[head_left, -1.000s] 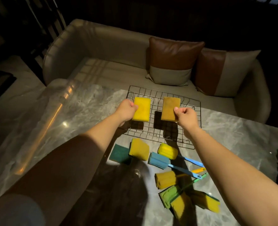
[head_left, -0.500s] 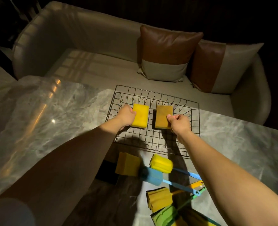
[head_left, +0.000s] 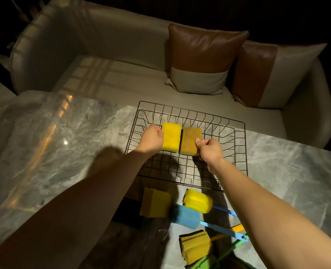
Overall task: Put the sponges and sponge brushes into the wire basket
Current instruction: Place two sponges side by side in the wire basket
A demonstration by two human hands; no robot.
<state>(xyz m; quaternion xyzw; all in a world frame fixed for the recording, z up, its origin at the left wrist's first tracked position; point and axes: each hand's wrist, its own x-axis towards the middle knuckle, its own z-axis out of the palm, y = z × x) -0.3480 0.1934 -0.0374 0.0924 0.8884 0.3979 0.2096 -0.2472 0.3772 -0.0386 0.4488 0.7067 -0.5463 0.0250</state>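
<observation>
A wire basket [head_left: 236,162] stands on the marble table. My left hand [head_left: 152,139] grips a bright yellow sponge [head_left: 171,135] by its left edge, low inside the basket. My right hand [head_left: 209,150] pinches a darker orange-brown sponge [head_left: 189,139] at its near right corner; the two sponges lie side by side, almost touching. On the table in front of the basket lie a yellow sponge [head_left: 155,202], a yellow-headed brush [head_left: 198,200], a blue-headed brush [head_left: 186,215], another yellow sponge brush [head_left: 195,246] and a green one [head_left: 205,263].
The grey marble table [head_left: 54,142] stretches left and right of the basket. Behind it runs a beige sofa [head_left: 122,74] with two brown-and-cream cushions [head_left: 201,61]. A dark sponge [head_left: 128,214] lies partly hidden under my left forearm.
Both hands have lowered their sponges down into the basket and brought them closer together. The view has tilted toward the basket.
</observation>
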